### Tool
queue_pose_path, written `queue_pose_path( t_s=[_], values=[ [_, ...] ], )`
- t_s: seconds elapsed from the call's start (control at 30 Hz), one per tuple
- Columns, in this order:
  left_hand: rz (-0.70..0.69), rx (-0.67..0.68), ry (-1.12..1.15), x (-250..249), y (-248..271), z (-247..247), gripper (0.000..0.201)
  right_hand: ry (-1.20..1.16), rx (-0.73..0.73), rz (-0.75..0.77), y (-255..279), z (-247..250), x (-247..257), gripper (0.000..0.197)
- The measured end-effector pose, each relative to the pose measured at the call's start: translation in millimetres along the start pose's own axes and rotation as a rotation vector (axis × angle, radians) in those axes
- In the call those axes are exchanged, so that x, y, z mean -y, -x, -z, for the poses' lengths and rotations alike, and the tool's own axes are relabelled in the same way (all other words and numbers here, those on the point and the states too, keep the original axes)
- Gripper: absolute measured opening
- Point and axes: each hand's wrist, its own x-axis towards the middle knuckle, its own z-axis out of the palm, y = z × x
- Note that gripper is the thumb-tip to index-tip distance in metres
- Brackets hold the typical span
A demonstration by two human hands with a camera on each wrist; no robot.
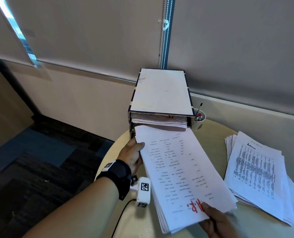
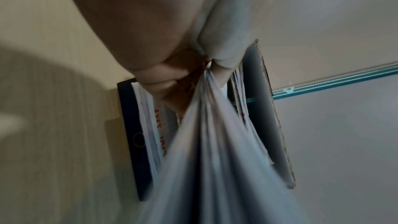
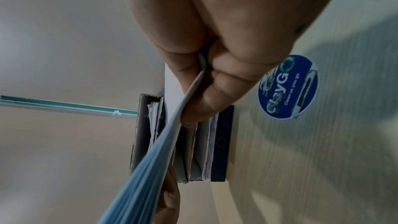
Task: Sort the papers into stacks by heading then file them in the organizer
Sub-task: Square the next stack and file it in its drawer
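At the left rim of the round table (image 1: 112,152), beyond which there is only dark carpet, the left hand (image 1: 132,156) pinches the side edge of the H.R. stack (image 1: 180,169) — thumb on top, fingers hidden beneath. The stack's far edge points at the middle slot of the organizer (image 1: 161,93), just below the shelf already holding papers with red writing; whether that edge has entered the slot cannot be told from the head view. The organizer backs against the wall blind, so open room lies only on the near side. At the stack's near corner the right hand (image 1: 216,220) grips it, thumb pressed over the red heading. Just right of the organizer stands a white pen cup (image 1: 200,121); farther right, well apart from the held sheets, the Admin stack (image 1: 258,170) lies fanned on the table.

The left wrist view adds what the head camera misses — the fingers (image 2: 159,76) curled under the blurred sheets, and red lettering on papers in the lowest tray. The right wrist view shows the right hand's fingers (image 3: 217,94) folded under the stack, a vacant middle slot, and a blue round sticker (image 3: 288,88) on the tabletop.
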Motion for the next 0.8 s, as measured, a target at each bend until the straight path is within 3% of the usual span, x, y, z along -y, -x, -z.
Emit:
queue_pose_path(
  t_s=[0.13, 0.3, 0.43, 0.57, 0.67, 0.8],
  values=[
    [0.007, 0.016, 0.011, -12.6, -18.2, -2.0, 0.023, 0.025, 0.031, 0.035, -10.2, -7.7, -0.6, 0.041],
    [0.075, 0.145, 0.04, -6.1, -3.0, 7.8, 0.036, 0.08, 0.001, 0.103, -27.3, -25.2, -6.8, 0.065],
    [0.153, 0.313, -0.032, 10.3, 47.7, 17.0, 0.038, 0.061, 0.009, 0.126, -45.3, -44.7, -9.1, 0.034],
    [0.241, 0.422, -0.024, 17.0, 91.1, 17.8, 0.056, 0.107, 0.015, 0.203, -58.1, -78.2, -8.7, 0.028],
    [0.255, 0.377, 0.022, 17.4, 91.0, 6.7, 0.054, 0.123, 0.017, 0.194, -72.3, -100.0, -10.0, 0.029],
    [0.211, 0.144, 0.088, 17.5, 54.3, -10.0, 0.022, 0.093, 0.126, 0.075, -80.2, -110.7, -5.8, 0.038]
  ],
)
